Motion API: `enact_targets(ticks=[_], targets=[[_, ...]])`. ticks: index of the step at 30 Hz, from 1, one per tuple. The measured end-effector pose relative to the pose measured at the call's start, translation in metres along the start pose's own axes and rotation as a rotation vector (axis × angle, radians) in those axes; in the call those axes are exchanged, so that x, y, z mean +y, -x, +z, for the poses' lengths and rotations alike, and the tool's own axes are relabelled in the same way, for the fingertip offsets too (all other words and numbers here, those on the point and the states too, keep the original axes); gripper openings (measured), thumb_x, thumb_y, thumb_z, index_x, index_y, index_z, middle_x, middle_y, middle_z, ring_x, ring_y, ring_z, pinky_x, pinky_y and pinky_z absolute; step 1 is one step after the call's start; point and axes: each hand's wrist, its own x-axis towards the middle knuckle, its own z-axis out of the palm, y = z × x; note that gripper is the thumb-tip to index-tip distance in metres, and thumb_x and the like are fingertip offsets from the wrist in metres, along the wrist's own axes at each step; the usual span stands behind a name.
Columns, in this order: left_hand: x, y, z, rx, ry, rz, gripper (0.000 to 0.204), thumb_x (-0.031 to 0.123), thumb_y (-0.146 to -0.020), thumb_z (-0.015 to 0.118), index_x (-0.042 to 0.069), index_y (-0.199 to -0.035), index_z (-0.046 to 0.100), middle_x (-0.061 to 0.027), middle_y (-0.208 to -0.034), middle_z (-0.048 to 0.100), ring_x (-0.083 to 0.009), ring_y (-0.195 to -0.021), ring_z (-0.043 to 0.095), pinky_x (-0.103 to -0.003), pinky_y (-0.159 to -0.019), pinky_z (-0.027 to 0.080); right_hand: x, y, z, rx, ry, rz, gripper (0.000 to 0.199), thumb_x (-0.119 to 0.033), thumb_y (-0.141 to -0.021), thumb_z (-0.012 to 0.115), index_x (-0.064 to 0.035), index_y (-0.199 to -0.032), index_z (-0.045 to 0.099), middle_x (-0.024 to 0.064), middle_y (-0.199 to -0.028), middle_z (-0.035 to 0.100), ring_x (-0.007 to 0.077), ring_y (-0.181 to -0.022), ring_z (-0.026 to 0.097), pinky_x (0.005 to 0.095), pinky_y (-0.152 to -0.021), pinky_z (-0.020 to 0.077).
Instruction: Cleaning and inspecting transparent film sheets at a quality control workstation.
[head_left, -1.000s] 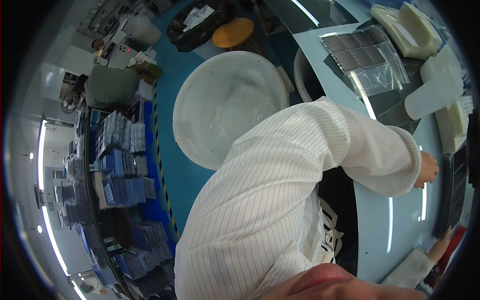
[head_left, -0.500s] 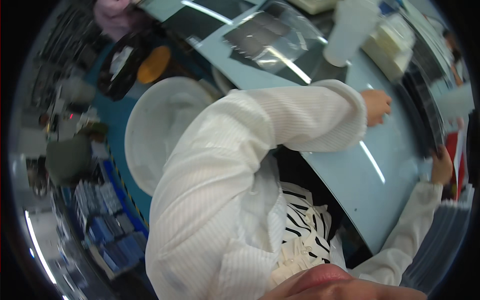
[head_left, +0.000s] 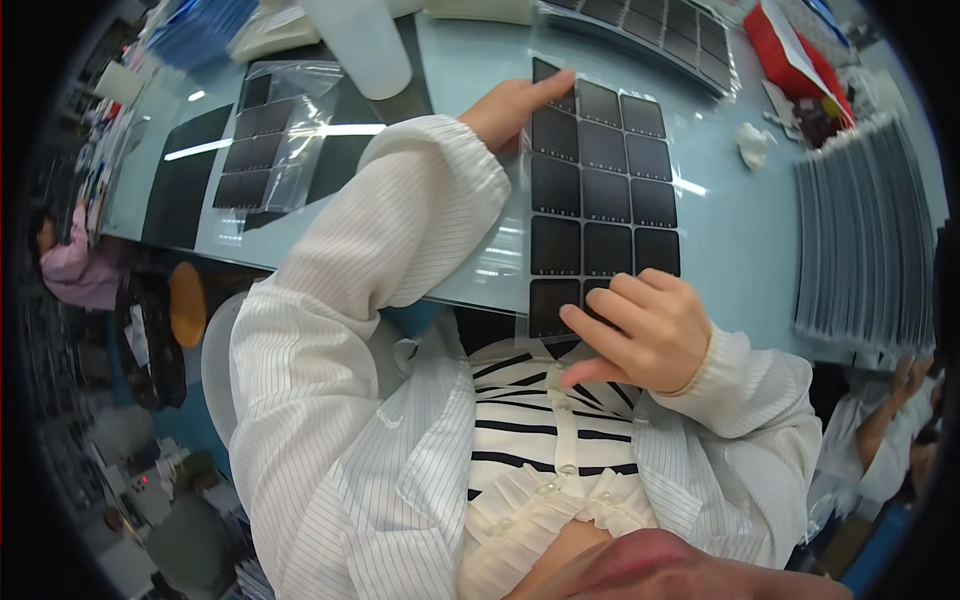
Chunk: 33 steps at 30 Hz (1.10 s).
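The tray (head_left: 604, 197) of dark panels stretches away from the person over the near edge of the bench (head_left: 735, 240), its far left edge grasped by the fingers of the left hand (head_left: 503, 112). The right hand (head_left: 645, 330) has its fingers loosely bent over the near right corner, and I cannot tell whether they grip it. A white bottle (head_left: 362, 50) stands far left, and a grey stack (head_left: 865, 240) lies to the right.

tray (head_left: 606, 197): black squares | sleeve (head_left: 335, 235): white, pinstriped | stool (head_left: 187, 305): orange
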Motion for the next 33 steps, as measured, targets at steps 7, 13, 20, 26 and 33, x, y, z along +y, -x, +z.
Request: enact_targets(ticks=[7, 13, 20, 26, 33], targets=[[-0.005, 0.01, -0.008, -0.072, -0.079, -0.01, 0.037, 0.03, -0.092, 0.065, 0.003, -0.117, 0.06, -0.0077, -0.104, 0.069, -0.0155, -0.095, 0.064, -0.03, -0.09, 0.048, 0.116, 0.057, -0.022, 0.353, -0.305, 0.783, 0.032, -0.018, -0.089, 0.067, 0.0006, -0.114, 0.064, 0.0031, -0.087, 0.065, 0.0071, -0.066, 0.054, 0.0214, -0.053, 0.0433], [-0.002, 0.016, -0.007, -0.157, -0.07, 0.035, 0.04, 0.032, -0.092, 0.064, 0.004, -0.12, 0.059, -0.0058, -0.106, 0.069, -0.0143, -0.099, 0.066, -0.03, -0.093, 0.049, 0.137, 0.072, -0.01, 0.175, -0.996, 0.986, 0.022, -0.022, -0.093, 0.063, -0.001, -0.099, 0.064, 0.001, -0.077, 0.063, 0.0048, -0.052, 0.052, 0.0175, -0.046, 0.0382], [0.009, 0.024, -0.012, -0.019, -0.208, 0.116, 0.036, 0.031, -0.095, 0.059, 0.002, -0.115, 0.065, -0.0019, -0.095, 0.066, -0.0106, -0.082, 0.061, -0.027, -0.066, 0.051, 0.125, 0.08, -0.024, 0.039, -1.156, 0.972, 0.023, -0.018, -0.09, 0.067, -0.0016, -0.074, 0.062, 0.0044, -0.067, 0.065, 0.0061, -0.045, 0.05, 0.0206, -0.043, 0.0379], [0.018, 0.04, 0.006, 0.066, -0.297, 0.269, 0.033, 0.023, -0.095, 0.057, 0.001, -0.118, 0.064, -0.0035, -0.08, 0.065, -0.0117, -0.061, 0.058, -0.025, -0.057, 0.048, 0.116, 0.084, -0.034, 0.061, -1.152, 0.938, 0.02, -0.007, -0.086, 0.067, 0.0007, -0.069, 0.06, 0.0084, -0.063, 0.065, 0.01, -0.044, 0.056, 0.0217, -0.041, 0.0421], [0.016, 0.044, 0.01, 0.145, -0.343, 0.413, 0.03, 0.02, -0.098, 0.052, 0.002, -0.119, 0.064, -0.0007, -0.068, 0.058, -0.0095, -0.053, 0.053, -0.022, -0.053, 0.042, 0.115, 0.085, -0.034, 0.074, -1.103, 0.843, 0.017, -0.002, -0.083, 0.065, 0.003, -0.068, 0.06, 0.0111, -0.062, 0.065, 0.0137, -0.044, 0.059, 0.0224, -0.041, 0.044]])
